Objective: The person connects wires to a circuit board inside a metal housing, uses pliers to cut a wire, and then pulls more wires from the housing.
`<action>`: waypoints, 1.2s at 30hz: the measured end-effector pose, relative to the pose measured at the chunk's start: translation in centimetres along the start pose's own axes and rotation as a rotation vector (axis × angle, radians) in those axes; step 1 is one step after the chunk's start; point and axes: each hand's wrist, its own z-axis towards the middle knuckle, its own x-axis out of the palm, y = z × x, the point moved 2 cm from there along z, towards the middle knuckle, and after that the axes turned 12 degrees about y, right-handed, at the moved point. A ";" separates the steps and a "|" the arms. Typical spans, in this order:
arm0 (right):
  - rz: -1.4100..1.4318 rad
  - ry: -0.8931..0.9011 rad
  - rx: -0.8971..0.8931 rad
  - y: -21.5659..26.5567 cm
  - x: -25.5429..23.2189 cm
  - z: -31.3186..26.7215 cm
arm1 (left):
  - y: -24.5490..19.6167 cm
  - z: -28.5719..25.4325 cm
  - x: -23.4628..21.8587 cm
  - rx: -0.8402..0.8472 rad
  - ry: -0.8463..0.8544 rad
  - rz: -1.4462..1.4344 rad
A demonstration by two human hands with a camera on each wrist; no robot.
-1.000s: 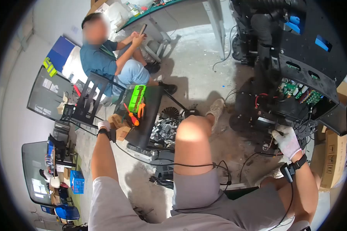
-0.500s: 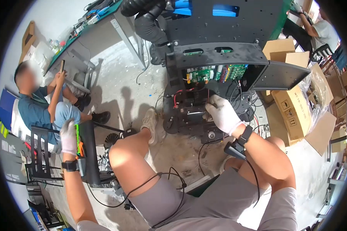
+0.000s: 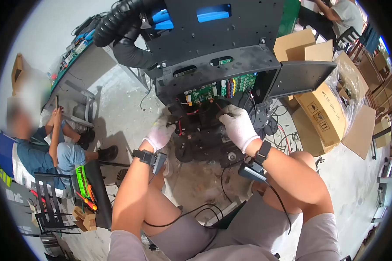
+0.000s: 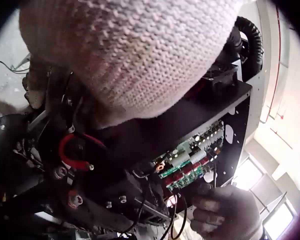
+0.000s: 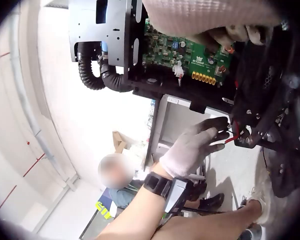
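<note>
My left hand [image 3: 160, 132], in a white knit glove with dark fingertips, reaches to the left side of a black machine base. Its fingers are spread, with their tips right at a red cable [image 5: 233, 136] with a bare metal end lug. My right hand [image 3: 239, 124], gloved alike, has its fingers curled at the front of the machine's open electronics box [image 3: 265, 82]. It pinches a thin dark rod [image 4: 214, 176], which stands up from the fingers in the left wrist view. Behind both hands, green circuit boards [image 3: 204, 93] with rows of connectors fill the box.
The box's door [image 3: 302, 78] hangs open to the right, before a cardboard carton [image 3: 322, 115]. Loose cables [image 3: 283, 141] lie beside the base. At left, a black chair seat [image 3: 101, 191] bears a green case [image 3: 82, 178] and orange-handled tools [image 3: 89, 203]. A seated person [image 3: 39, 148] holds a phone.
My left hand has come from the chair with the green case across to the machine's left side. The view has turned toward the machine. My right hand stays at the front of the box.
</note>
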 end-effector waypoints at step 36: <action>-0.274 0.191 0.057 0.3 0.7 0.8 | -2.1 0.8 -0.6 -0.014 0.090 0.143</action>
